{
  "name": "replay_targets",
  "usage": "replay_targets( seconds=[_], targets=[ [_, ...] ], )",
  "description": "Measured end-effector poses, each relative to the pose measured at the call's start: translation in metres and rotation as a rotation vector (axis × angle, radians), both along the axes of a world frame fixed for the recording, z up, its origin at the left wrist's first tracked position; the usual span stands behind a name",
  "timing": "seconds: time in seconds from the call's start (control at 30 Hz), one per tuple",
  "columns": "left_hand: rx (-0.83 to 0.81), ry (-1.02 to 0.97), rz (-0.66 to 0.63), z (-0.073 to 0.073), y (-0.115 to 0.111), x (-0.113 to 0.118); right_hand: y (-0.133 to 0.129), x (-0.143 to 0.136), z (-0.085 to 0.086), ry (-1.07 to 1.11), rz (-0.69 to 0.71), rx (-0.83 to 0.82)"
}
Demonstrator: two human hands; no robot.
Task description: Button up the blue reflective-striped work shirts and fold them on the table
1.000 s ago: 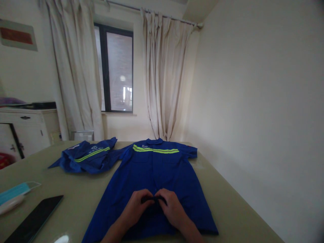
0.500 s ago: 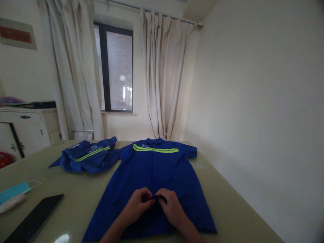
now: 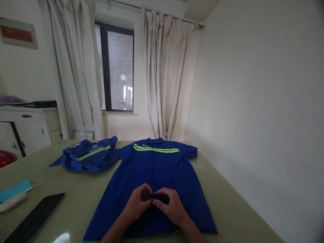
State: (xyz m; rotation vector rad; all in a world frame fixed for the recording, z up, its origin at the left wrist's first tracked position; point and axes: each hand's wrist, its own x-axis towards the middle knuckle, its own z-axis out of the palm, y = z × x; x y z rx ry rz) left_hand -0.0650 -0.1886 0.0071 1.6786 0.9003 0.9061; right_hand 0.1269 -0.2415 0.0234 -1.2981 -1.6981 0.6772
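Note:
A blue short-sleeved work shirt (image 3: 167, 172) lies spread front up on the table, collar away from me, a yellow-green reflective band across its chest. Over its lower front, my left hand (image 3: 138, 202) pinches the shirt's front edge between thumb and fingers. Close against it, my right hand (image 3: 170, 206) also has thumb and fingers closed on the cloth at the front opening. The fingertips of both hands nearly meet. Dark, bunched fabric shows between them; whether a button is there is too dark to make out.
A second blue garment (image 3: 88, 157) with a reflective band lies crumpled at the far left. Nearer on the left are a light-blue face mask (image 3: 16, 190), a white rounded object (image 3: 12, 201) and a black flat device (image 3: 35, 217). A wall (image 3: 265, 118) runs along the right.
My right thumb and fingers have spread a little farther apart around the cloth, and the fingertips have shifted slightly. The shirt stays in place; the view has moved very slightly.

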Motion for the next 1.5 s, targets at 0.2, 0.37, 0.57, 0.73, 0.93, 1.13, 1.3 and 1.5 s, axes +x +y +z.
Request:
replay_targets(
  seconds=[0.2, 0.37, 0.57, 0.73, 0.93, 1.13, 1.3, 1.5],
  targets=[
    [-0.008, -0.026, -0.018, -0.002, 0.001, -0.001, 0.008, 0.000, -0.004, 0.073, -0.001, -0.028],
    [-0.013, -0.009, -0.113, 0.001, 0.002, -0.007, 0.008, -0.002, -0.002, 0.098, 0.015, -0.041],
    [0.027, 0.041, -0.097, 0.005, 0.001, -0.010, 0.007, -0.004, 0.000, 0.125, 0.021, -0.049],
    [0.165, 0.169, -0.054, 0.002, -0.005, -0.003, 0.009, -0.001, -0.002, 0.160, 0.031, -0.053],
    [0.640, 0.311, 0.113, 0.000, -0.008, -0.006, 0.013, 0.003, -0.003, 0.247, 0.037, -0.090],
    [0.838, 0.434, 0.110, 0.000, -0.010, -0.006, 0.014, 0.002, -0.007, 0.268, 0.029, -0.071],
    [0.896, 0.467, 0.128, 0.005, -0.013, 0.000, 0.017, 0.004, -0.012, 0.285, 0.030, -0.092],
    [1.040, 0.642, 0.068, 0.006, -0.016, -0.002, 0.020, 0.007, -0.014, 0.309, 0.063, -0.105]
  ],
)
